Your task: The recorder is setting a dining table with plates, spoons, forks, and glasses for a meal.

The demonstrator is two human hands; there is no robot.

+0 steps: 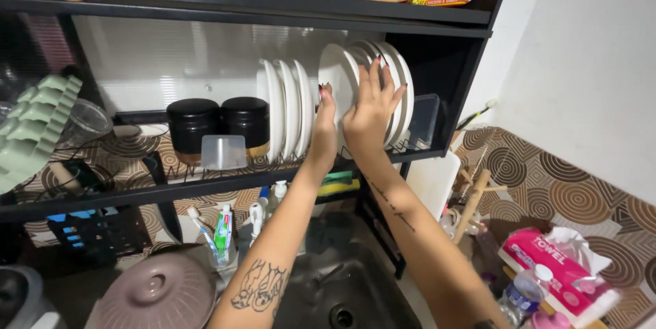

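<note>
Plate (339, 79) stands on edge in the dish rack (225, 168) above the sink, my left hand (324, 124) gripping its near rim, I think, right hand (372, 107) spread flat on its face.

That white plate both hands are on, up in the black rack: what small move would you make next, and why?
Probably ease the white plate straight down until it stands firm, then let go. The left hand steadies its front edge and the right hand lies flat on its face, so it seems still hand-supported. Other plates stand upright close on either side in the dish rack.
</note>
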